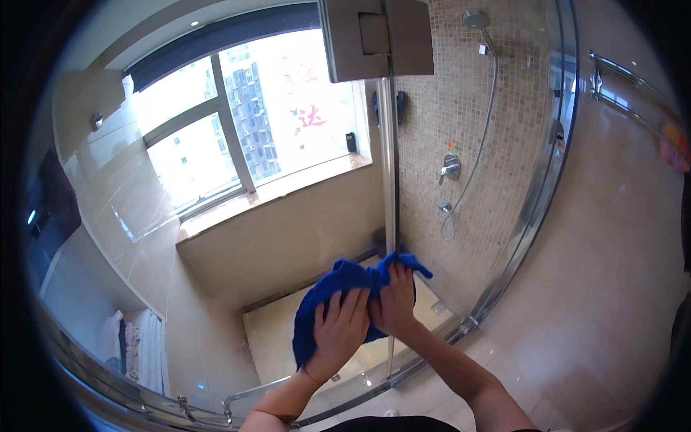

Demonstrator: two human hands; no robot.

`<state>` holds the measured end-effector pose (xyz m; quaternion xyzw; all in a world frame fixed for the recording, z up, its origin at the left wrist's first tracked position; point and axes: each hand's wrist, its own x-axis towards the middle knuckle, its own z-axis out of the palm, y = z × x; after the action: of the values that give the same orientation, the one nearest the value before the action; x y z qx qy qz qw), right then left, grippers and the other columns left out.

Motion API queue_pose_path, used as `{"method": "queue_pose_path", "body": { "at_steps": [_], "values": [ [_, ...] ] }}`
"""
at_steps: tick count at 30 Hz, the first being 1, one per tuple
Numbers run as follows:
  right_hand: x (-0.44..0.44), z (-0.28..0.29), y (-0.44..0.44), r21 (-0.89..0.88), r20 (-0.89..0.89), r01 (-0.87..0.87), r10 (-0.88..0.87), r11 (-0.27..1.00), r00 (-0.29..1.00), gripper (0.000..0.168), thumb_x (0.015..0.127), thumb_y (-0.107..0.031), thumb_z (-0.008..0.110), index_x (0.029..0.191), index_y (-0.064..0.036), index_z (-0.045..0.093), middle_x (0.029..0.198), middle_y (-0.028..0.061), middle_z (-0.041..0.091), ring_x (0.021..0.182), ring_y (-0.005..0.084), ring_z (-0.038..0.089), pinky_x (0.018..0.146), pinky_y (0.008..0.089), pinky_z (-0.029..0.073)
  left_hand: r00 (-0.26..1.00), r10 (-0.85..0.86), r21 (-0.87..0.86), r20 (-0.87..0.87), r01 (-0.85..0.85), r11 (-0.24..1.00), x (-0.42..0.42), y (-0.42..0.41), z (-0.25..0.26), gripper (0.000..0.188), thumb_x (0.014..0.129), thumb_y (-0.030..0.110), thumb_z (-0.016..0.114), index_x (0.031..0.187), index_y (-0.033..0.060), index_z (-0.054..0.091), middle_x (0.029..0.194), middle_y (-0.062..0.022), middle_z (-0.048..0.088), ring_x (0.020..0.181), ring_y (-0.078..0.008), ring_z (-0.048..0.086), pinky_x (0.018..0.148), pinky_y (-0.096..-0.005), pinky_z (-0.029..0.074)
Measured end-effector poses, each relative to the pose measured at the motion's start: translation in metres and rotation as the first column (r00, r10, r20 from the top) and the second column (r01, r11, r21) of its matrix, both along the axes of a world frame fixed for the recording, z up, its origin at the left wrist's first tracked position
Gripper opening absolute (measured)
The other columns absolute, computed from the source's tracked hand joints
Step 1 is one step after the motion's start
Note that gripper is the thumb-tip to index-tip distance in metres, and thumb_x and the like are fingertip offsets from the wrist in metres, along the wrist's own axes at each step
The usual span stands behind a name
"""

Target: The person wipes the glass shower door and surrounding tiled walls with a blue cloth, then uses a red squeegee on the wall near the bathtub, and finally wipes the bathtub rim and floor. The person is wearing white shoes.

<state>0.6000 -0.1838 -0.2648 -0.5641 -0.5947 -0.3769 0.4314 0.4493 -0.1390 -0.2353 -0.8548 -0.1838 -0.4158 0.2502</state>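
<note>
A blue cloth [316, 305] is spread against the glass shower enclosure, before the upright metal edge strip [390, 216]. My left hand [341, 329] lies with its fingers spread on the cloth's middle, pressing it to the glass. Beside it on the right, my right hand [395, 305] has its fingers over the cloth's upper right part at the edge strip. A bunched corner of the cloth sticks out past the fingertips to the right. The palms are hidden, as both are turned to the glass.
A large metal hinge [380, 40] sits high on the glass. Behind it are a shower hose [494, 108], a mixer tap [449, 168] and a window [243, 108]. A chrome handle [208, 416] juts out at the lower left. A towel rack [626, 81] hangs at the right; folded towels [148, 345] fill a niche.
</note>
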Motion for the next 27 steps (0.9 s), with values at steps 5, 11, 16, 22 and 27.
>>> {"method": "queue_pose_path", "body": {
  "at_steps": [5,11,16,22,27],
  "values": [
    [0.002,0.001,0.007,0.041,0.047,0.043,-0.045,0.998,0.998,0.049,0.072,-0.024,0.063,0.113,0.001,0.053,0.117,0.0263,0.051,0.105,0.0424,0.049,0.086,0.0574,0.036,0.998,0.067,0.103,0.012,-0.068,0.992,-0.001,0.002,-0.009,0.036,0.082,0.035,0.058,0.112,0.018,0.068,0.122,-0.0049,0.059,0.112,-0.0357,0.049,0.098,-0.056,0.027],
    [0.011,0.011,0.008,0.079,0.087,0.034,-0.041,0.996,0.995,0.049,0.077,-0.03,0.059,0.116,-0.002,0.058,0.126,0.0231,0.052,0.109,0.038,0.05,0.089,0.0539,0.037,0.997,0.073,0.117,0.039,-0.077,0.99,0.004,0.001,-0.002,0.036,0.082,0.033,0.058,0.111,0.0141,0.068,0.121,-0.0098,0.059,0.117,-0.044,0.044,0.098,-0.0616,0.023],
    [-0.007,0.121,0.014,0.052,0.118,-0.012,0.006,0.999,0.993,0.049,0.086,-0.03,0.049,0.13,-0.009,0.054,0.142,0.0164,0.044,0.126,0.0329,0.043,0.104,0.0538,0.024,0.914,0.248,-0.037,0.323,-0.249,0.968,-0.001,0.005,0.062,0.041,0.089,0.039,0.051,0.12,0.0152,0.064,0.131,-0.0146,0.052,0.129,-0.0551,0.029,0.103,-0.0649,0.015],
    [-0.022,0.188,0.034,0.163,0.235,-0.036,-0.003,0.986,0.972,0.05,0.096,-0.034,0.036,0.139,-0.011,0.046,0.148,0.0186,0.036,0.137,0.0373,0.031,0.111,0.0516,0.015,0.742,0.399,-0.003,0.539,-0.473,0.881,-0.012,0.014,0.122,0.051,0.097,0.037,0.036,0.139,0.0107,0.046,0.15,-0.0142,0.033,0.141,-0.0471,0.014,0.113,-0.0591,0.01],
    [-0.009,0.104,0.013,-0.069,0.245,-0.057,0.073,0.996,0.967,0.048,0.089,-0.035,0.049,0.125,-0.003,0.056,0.134,0.025,0.048,0.122,0.0384,0.047,0.102,0.047,0.034,0.893,0.355,-0.002,0.276,-0.369,0.929,-0.01,0.008,0.039,0.04,0.092,0.036,0.048,0.117,0.0072,0.062,0.129,-0.0255,0.046,0.134,-0.0602,0.016,0.106,-0.0689,0.007]
  ]
}}
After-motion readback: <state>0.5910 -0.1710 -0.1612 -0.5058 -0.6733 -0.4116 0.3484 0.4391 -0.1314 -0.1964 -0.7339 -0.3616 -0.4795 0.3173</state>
